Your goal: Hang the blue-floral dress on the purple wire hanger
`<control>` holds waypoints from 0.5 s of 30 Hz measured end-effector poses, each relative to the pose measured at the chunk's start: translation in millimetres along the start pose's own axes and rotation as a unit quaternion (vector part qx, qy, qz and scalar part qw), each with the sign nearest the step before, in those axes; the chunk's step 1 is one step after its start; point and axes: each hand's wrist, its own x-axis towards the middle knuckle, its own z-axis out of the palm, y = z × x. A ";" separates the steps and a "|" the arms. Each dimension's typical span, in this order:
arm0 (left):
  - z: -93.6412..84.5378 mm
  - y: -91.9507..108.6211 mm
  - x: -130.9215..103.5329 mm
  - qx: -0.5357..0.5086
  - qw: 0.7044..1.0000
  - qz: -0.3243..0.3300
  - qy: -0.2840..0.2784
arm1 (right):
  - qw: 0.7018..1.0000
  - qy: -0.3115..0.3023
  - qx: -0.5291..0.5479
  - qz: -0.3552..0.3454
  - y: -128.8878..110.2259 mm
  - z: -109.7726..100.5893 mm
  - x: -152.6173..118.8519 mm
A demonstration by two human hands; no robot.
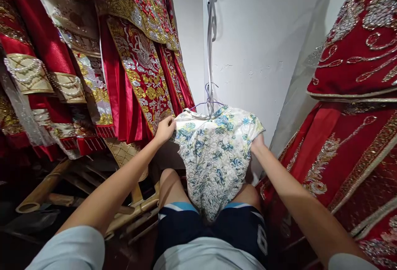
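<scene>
A white blouse with blue and green flowers (217,150) hangs spread out above my lap, on a thin purple hanger (208,102) whose hook shows above the collar. My left hand (166,129) pinches the edge of the blouse's left sleeve between closed fingers. On the other side, my right hand (258,142) is at the opening of the right sleeve; its fingers are hidden inside or behind the fabric, so their hold cannot be made out.
Red and gold embroidered costumes (142,63) hang at the left. More red beaded garments (356,71) hang at the right. Straps (210,34) run down the white wall (254,34). Bamboo poles (40,191) lie at the lower left.
</scene>
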 end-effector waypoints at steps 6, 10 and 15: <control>9.5 24.8 16.7 -0.140 0.990 -0.028 0.012 | 0.988 -0.080 -0.125 -0.038 -49.4 8.8 24.2; 15.5 42.6 29.6 -0.140 0.990 -0.007 0.008 | 0.970 -0.123 -0.174 -0.116 -69.1 45.6 27.3; 23.9 43.7 35.4 -0.119 0.992 -0.051 -0.005 | 0.966 -0.183 -0.159 -0.086 -62.8 77.6 1.2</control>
